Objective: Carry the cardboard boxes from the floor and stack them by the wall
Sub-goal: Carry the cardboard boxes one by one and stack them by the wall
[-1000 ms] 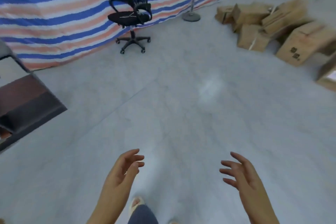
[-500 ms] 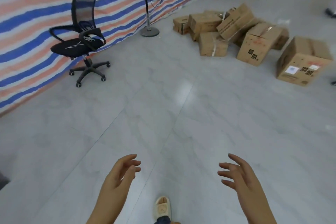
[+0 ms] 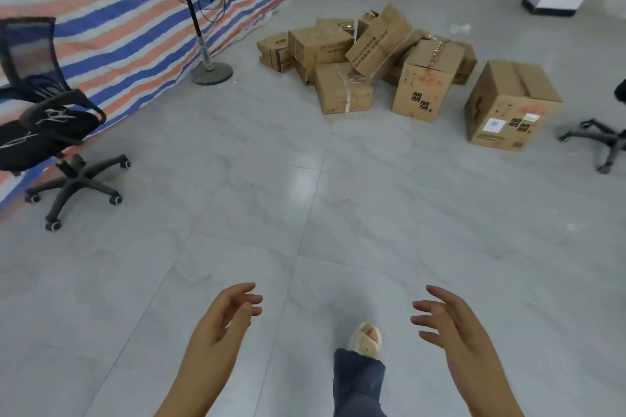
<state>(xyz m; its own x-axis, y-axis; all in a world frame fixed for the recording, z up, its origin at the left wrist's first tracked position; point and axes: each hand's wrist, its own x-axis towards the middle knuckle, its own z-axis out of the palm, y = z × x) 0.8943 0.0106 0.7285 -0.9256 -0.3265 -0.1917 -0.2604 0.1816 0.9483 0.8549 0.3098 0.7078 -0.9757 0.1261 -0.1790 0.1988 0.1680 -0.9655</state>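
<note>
Both my hands, left hand [image 3: 222,322] and right hand [image 3: 450,325], hang loosely open and empty, while the boxes [image 3: 369,64] lie heaped on the floor [image 3: 237,213] well ahead, slightly right, nearer my right hand.

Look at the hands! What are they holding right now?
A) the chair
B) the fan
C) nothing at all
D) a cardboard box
C: the left hand and the right hand are both open with relaxed fingers over bare floor, and the cardboard boxes lie in a pile farther ahead, untouched.
</note>
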